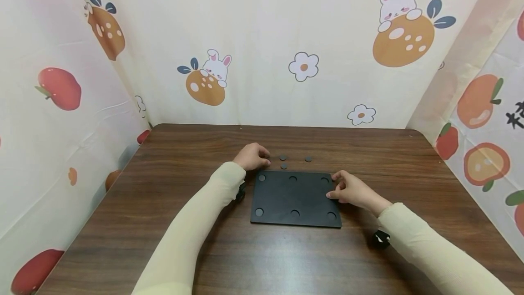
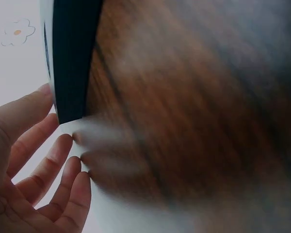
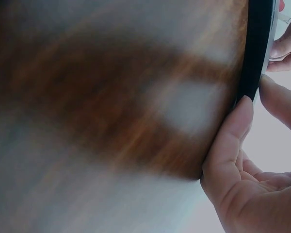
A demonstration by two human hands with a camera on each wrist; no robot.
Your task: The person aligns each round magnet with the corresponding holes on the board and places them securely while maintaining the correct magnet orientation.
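Note:
In the head view a thin black board with round recesses lies on the table. Two recesses on its left side show a greyish disc. My left hand is just behind the board's far left corner, thumb and forefinger closing at the edge of a small dark disc. In the left wrist view the board's dark edge stands beside the thumb. My right hand pinches the board's right edge; in the right wrist view its thumb and forefinger meet at that edge.
Behind the board lie three small dark discs, among them one farther right. The brown wooden table runs back to a printed curtain, with more curtain at both sides.

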